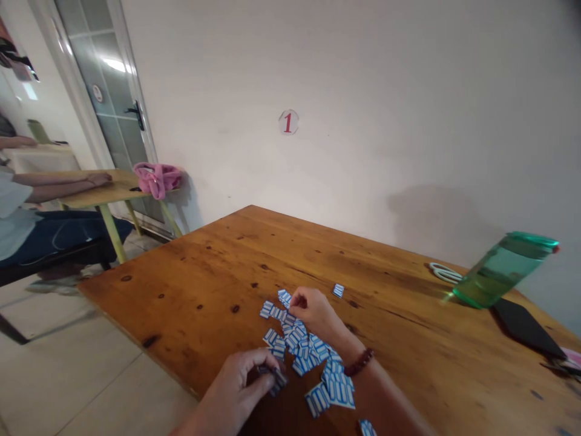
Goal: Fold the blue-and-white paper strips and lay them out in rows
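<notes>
Head view: your left hand grips a stack; right hand touches cards, grasp unclear; likely picking, next needs light pinch.

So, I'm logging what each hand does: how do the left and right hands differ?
The left hand holds small dark pieces; the right hand is at the cards, its grip unclear. The right wears a dark red bracelet; the left shows none. The left is nearer the camera; the right reaches farther out. Both are ungloved and curled.

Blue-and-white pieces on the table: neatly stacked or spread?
Spread: the pieces overlap at odd angles, and one piece lies apart near the right hand.
</notes>
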Available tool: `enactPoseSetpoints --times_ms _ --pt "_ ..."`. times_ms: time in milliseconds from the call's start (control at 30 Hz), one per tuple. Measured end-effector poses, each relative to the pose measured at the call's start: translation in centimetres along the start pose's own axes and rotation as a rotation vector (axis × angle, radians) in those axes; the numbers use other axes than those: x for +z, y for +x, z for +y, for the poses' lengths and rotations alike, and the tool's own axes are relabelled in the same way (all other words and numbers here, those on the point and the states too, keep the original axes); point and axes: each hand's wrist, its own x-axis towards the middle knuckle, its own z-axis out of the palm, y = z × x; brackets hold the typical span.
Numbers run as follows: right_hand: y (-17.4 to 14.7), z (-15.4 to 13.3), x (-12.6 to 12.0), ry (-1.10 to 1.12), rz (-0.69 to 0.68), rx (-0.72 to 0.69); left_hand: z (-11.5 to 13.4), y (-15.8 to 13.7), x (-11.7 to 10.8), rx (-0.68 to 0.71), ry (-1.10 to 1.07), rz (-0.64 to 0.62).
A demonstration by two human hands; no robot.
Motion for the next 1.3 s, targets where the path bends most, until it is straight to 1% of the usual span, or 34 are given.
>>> enactPoseSetpoints --times_ms 67,133,167,233,300,400,533,667,833,933,1033,1167,1300 --pt "-0.4 0.2 -0.9 0.085 0.015 0.038 0.8 0.6 0.0 -0.007 -0.161 -0.008" --pt "-1.2 0.5 -1.9 0.178 0.045 0.084 1.8 1.5 0.2 -0.063 -0.313 -0.024" --pt "-1.7 0.6 -2.5 0.239 0.072 0.105 2.3 2.1 0.5 -0.1 -0.378 -0.021" --pt "-2.9 0.9 -3.7 0.441 0.164 0.146 3.1 3.6 1.3 -0.155 -0.47 0.004" --pt "-4.1 1.4 -4.8 0.609 0.256 0.16 3.8 5.3 2.5 -0.164 -0.522 0.026" --pt "-5.5 2.2 -5.9 0.796 0.332 0.184 4.4 8.2 4.4 -0.16 -0.574 0.03" --pt "-6.3 3.2 -6.4 0.909 0.438 0.234 4.3 11.2 6.5 -0.15 -0.605 0.043" --pt "-6.2 3.9 -6.0 0.906 0.462 0.224 3.1 11.9 7.5 -0.133 -0.563 0.041" --pt "-6.0 3.8 -5.4 0.754 0.456 0.219 1.9 11.5 7.9 -0.133 -0.516 0.039" --pt "-6.0 3.5 -5.1 0.709 0.484 0.22 1.8 11.2 8.1 -0.117 -0.442 0.008" --pt "-5.9 3.5 -4.7 0.659 0.517 0.235 1.7 11.1 8.3 -0.133 -0.39 -0.009" --pt "-6.0 3.9 -4.2 0.578 0.548 0.258 1.6 11.1 8.3 -0.137 -0.364 -0.001" --pt "-6.1 4.2 -4.1 0.472 0.555 0.222 1.6 11.0 8.3 -0.13 -0.366 -0.013"
